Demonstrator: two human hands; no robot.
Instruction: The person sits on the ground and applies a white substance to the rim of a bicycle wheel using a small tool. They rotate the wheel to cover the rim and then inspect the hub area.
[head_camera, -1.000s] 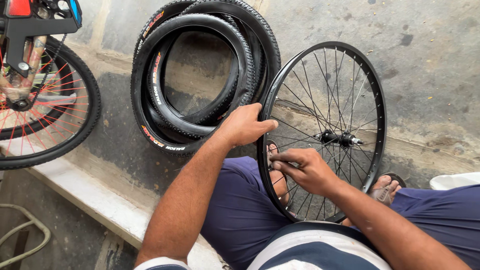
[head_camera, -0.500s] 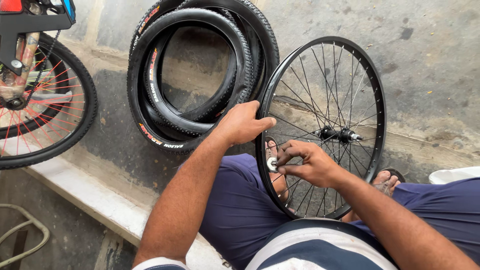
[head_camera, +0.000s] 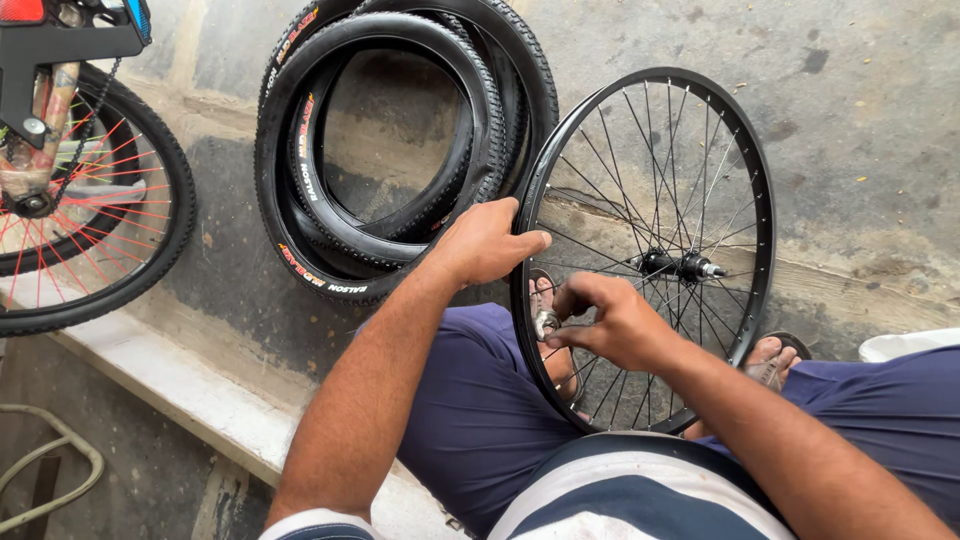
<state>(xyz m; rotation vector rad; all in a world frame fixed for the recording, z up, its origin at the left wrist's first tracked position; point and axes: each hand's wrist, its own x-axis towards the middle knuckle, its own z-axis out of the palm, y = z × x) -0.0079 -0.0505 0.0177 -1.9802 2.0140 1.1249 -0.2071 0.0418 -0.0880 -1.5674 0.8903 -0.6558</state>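
A bare black bicycle wheel rim (head_camera: 762, 190) with thin spokes and a metal hub (head_camera: 680, 266) stands upright between my knees. My left hand (head_camera: 487, 243) grips the rim's left edge from outside. My right hand (head_camera: 612, 322) is inside the wheel, its fingers pinched on a small silver spoke tool (head_camera: 546, 324) held against the rim's inner side. My feet in sandals show behind the wheel.
Several black tyres (head_camera: 395, 140) with red and white lettering lean against the concrete wall just left of the wheel. A bicycle wheel with red spokes (head_camera: 85, 215) and a dark frame stands at far left. A concrete ledge (head_camera: 190, 400) runs below; a pale hose lies at bottom left.
My right hand has shifted slightly along the rim and turned the small tool. My left hand has kept its grip on the rim.
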